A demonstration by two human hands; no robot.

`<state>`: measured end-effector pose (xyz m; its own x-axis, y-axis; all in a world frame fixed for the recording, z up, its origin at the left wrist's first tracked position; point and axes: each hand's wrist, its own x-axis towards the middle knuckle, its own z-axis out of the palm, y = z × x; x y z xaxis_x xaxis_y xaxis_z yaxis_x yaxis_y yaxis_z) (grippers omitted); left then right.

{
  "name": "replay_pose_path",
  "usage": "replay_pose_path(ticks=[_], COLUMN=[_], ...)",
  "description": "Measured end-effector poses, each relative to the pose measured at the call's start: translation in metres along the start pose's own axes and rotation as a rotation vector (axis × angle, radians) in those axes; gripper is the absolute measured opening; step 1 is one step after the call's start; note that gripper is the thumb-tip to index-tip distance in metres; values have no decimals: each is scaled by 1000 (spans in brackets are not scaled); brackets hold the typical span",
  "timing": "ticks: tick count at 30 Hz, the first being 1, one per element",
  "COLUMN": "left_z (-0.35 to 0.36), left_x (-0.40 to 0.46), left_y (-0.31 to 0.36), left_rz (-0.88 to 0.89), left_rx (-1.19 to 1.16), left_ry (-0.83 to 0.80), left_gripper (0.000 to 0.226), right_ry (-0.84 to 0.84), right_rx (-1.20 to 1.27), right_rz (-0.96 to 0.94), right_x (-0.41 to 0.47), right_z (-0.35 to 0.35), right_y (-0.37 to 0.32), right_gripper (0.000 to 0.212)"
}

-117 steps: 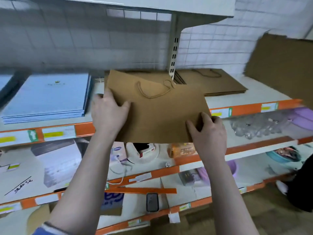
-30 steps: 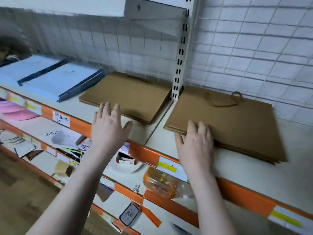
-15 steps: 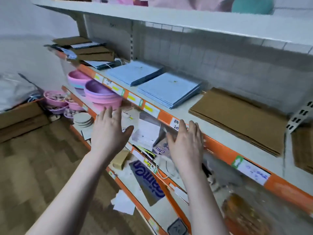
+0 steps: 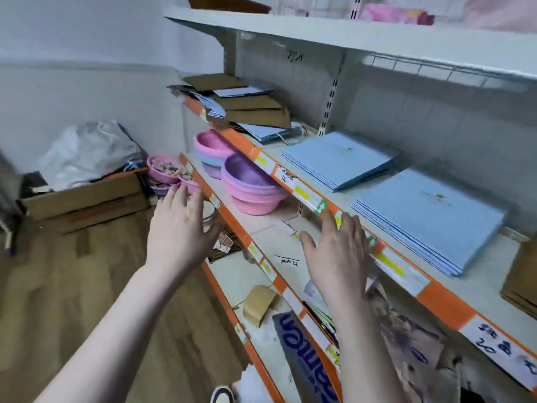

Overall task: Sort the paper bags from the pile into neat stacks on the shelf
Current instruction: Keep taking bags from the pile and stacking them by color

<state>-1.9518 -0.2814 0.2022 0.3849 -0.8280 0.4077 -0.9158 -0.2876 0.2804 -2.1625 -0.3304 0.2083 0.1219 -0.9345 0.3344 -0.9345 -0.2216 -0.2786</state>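
Observation:
A mixed pile of brown and blue paper bags [image 4: 247, 107] lies untidily at the far left end of the shelf [image 4: 470, 289]. Two neat stacks of blue bags sit further right, one [image 4: 337, 159] near the upright and one [image 4: 430, 216] beside it. The corner of a brown bag stack [image 4: 521, 282] shows at the right edge. My left hand [image 4: 180, 231] hovers with straight fingers in front of the lower shelves, holding nothing. My right hand [image 4: 338, 254] is spread flat just in front of the orange shelf edge, also holding nothing.
Pink and purple plastic basins [image 4: 247, 184] are stacked on the shelf below. Small items and papers litter the lower shelves. A cardboard box [image 4: 84, 196] with a grey plastic sack stands on the wooden floor at the left. Another shelf [image 4: 348, 30] hangs overhead.
The brown bag I held earlier now lies on a brown stack. My view has swung left along the shelf toward the mixed pile, and both hands travel with it, holding nothing.

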Motion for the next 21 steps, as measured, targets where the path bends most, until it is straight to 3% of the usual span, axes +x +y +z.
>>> replay_pose_path(ticks=[11,21], left_z=[33,74], left_x=[218,364], left_y=[-81,-165], left_rz=[15,66], left_rx=[50,-47], left_ry=[0,-20], left_gripper=[64,68], right_ry=[9,18], right_rx=[108,94], right_rz=[-4,23], right_x=[213,319], right_z=[94,162], right_y=[-120,-221], right_gripper=[57,59])
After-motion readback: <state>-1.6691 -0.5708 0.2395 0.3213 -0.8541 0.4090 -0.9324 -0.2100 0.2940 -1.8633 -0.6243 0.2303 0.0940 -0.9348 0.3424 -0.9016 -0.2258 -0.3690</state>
